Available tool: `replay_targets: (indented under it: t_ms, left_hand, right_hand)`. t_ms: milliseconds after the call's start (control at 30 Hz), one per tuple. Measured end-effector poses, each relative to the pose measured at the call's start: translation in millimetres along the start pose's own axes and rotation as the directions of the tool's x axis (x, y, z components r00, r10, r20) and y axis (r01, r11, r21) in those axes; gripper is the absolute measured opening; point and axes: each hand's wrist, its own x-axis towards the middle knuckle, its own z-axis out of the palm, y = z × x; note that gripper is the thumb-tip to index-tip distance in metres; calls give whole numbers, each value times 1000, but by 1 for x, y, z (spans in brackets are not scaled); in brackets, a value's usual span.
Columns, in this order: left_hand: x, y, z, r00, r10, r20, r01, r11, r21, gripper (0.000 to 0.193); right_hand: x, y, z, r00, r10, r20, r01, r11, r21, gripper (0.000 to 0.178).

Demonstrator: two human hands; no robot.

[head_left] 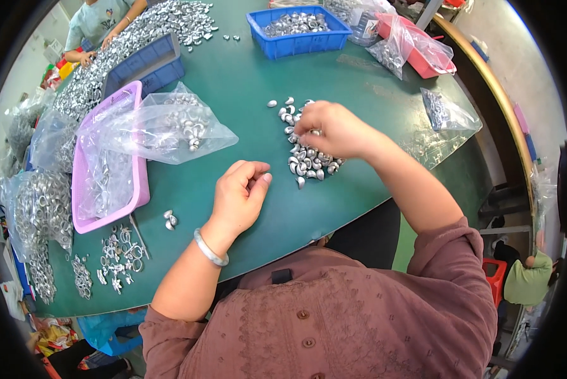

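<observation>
A loose pile of small, shiny silver curved metal pieces (307,163) lies on the green tabletop in front of me. My right hand (335,129) reaches over the upper part of this pile. Its fingers are bent and drawn together at the pieces, and whatever sits between the fingertips is hidden. To the left of the pile, my left hand (238,194) rests low over the table with curled fingers and the thumb close to them. Anything inside it is too small or too covered to make out. A pale bangle (210,247) circles my left wrist.
A pink-purple basket (142,183) with clear bags stands left, a bag of silver pieces (192,126) spilling over its side. Blue bins (302,47) and a red tray (432,66) stand farther back. Small metal parts (120,256) lie front left. Another person (97,28) handles a large heap.
</observation>
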Motion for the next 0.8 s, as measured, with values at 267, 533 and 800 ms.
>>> replay_targets:
  t_ms: [267, 533, 800]
  left_hand:
    - [-2, 2, 5, 998, 44, 36, -45, 999, 23, 10]
    - [-4, 4, 6, 993, 28, 117, -32, 999, 27, 12]
    - [-8, 3, 7, 969, -102, 225, 163, 948, -274, 14]
  right_hand:
    - [-51, -45, 35, 995, 90, -33, -94, 982, -162, 19]
    - [-57, -53, 57, 982, 91, -168, -122, 974, -189, 10]
    - [-56, -62, 56, 902, 387, -190, -187, 748, 637, 7]
